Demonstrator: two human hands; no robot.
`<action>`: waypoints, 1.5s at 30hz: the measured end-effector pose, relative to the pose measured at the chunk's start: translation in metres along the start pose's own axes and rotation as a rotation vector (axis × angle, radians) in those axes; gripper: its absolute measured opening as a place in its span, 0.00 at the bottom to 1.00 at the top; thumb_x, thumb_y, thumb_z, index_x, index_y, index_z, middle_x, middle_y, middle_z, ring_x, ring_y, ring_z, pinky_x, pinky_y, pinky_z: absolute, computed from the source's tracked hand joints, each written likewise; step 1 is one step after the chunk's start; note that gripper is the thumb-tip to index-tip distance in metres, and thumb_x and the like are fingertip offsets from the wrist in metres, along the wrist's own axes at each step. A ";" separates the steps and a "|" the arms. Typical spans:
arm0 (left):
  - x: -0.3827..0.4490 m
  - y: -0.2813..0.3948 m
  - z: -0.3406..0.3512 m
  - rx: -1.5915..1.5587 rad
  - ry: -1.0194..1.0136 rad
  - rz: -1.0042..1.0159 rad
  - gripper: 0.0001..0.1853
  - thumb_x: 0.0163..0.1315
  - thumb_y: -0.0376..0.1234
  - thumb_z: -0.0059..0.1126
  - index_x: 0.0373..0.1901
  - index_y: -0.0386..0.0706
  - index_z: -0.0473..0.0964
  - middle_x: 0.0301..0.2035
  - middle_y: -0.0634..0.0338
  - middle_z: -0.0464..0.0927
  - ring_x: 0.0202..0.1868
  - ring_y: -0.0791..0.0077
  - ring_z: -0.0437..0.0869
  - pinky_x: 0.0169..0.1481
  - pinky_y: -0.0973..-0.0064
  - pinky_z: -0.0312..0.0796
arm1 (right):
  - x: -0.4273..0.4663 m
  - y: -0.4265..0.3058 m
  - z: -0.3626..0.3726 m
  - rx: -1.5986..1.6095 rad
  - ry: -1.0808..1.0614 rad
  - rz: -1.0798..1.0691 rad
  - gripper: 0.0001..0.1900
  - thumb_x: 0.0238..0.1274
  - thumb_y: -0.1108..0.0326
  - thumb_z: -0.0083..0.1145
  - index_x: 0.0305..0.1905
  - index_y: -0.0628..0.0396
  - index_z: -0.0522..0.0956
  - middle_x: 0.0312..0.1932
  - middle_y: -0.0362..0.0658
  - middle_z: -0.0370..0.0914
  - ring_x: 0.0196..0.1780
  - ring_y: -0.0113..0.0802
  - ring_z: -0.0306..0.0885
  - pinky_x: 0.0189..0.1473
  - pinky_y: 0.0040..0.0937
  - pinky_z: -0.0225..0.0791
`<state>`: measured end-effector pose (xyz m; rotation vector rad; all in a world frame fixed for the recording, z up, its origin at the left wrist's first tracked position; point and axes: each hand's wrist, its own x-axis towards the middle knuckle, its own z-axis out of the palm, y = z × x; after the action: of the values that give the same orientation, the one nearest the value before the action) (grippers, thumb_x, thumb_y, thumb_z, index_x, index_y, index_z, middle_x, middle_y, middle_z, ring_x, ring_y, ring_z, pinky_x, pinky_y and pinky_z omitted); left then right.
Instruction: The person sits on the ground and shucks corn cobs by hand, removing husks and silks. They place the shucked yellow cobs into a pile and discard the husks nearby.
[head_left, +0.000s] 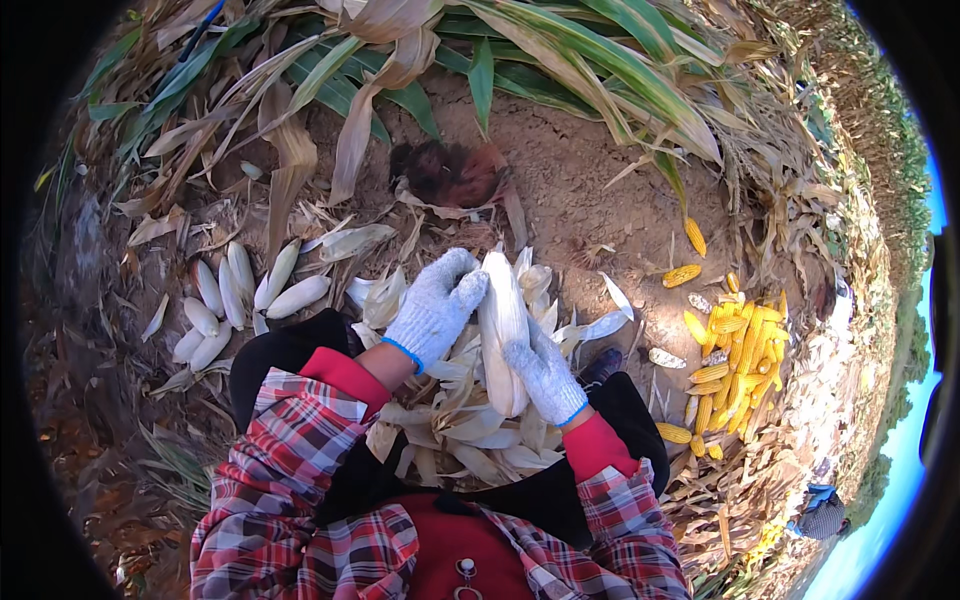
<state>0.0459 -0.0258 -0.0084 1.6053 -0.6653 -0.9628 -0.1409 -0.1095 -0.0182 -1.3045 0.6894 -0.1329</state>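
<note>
An ear of corn in its pale dry husk is upright in the picture between my hands. My left hand, in a white knit glove with a blue cuff edge, pinches the ear near its upper end with thumb and fingers. My right hand, gloved alike, holds the ear's lower right side; some of its fingers are hidden. Loose pale husks lie beneath the ear, between my legs.
Several husk-covered ears lie on the soil at left. A pile of bare yellow corn cobs sits at right. Cut corn stalks with long leaves stretch across the far side. Another person is at the far lower right.
</note>
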 end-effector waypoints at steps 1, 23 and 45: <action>0.001 -0.003 0.000 0.049 0.007 0.027 0.13 0.68 0.38 0.53 0.39 0.35 0.72 0.30 0.55 0.76 0.33 0.72 0.77 0.41 0.70 0.72 | 0.000 -0.001 0.000 0.007 -0.003 0.003 0.37 0.67 0.51 0.59 0.71 0.64 0.61 0.64 0.51 0.69 0.66 0.37 0.66 0.68 0.35 0.60; -0.001 0.005 0.008 -0.233 0.024 -0.189 0.12 0.66 0.34 0.54 0.44 0.34 0.77 0.37 0.62 0.79 0.41 0.78 0.77 0.49 0.78 0.71 | 0.001 0.012 -0.005 0.767 -0.246 0.403 0.29 0.61 0.45 0.63 0.53 0.60 0.73 0.36 0.51 0.80 0.34 0.44 0.81 0.37 0.42 0.78; 0.000 0.006 0.005 -0.383 0.040 -0.179 0.06 0.68 0.32 0.53 0.37 0.38 0.77 0.30 0.63 0.79 0.31 0.79 0.78 0.37 0.77 0.73 | -0.016 0.021 -0.019 0.940 -0.426 0.388 0.42 0.59 0.38 0.62 0.66 0.64 0.67 0.52 0.56 0.78 0.49 0.48 0.81 0.51 0.46 0.76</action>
<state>0.0415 -0.0298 -0.0026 1.3525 -0.2885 -1.1103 -0.1700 -0.1122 -0.0334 -0.2650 0.4058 0.1305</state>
